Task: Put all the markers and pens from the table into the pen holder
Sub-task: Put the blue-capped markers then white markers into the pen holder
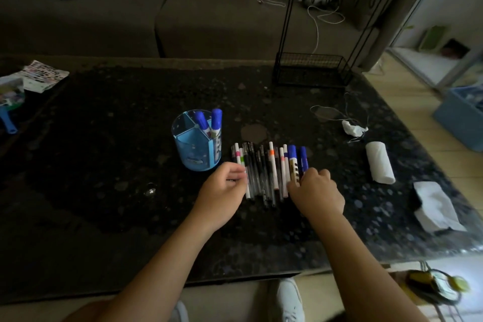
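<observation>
I'm seeing the blue pen holder [196, 140] standing mid-desk [104, 165], two blue markers [209, 123] inside. My left grip [222, 191] is curling loosely beside the pen row [269, 172]; my right grip [317, 193] is pressing fingers onto its blue markers. Labels are unreadable.

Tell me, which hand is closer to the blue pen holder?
Left. The left hand sits just in front of the pen holder, a little to its right. The right hand is farther right, across the row of pens.
</observation>
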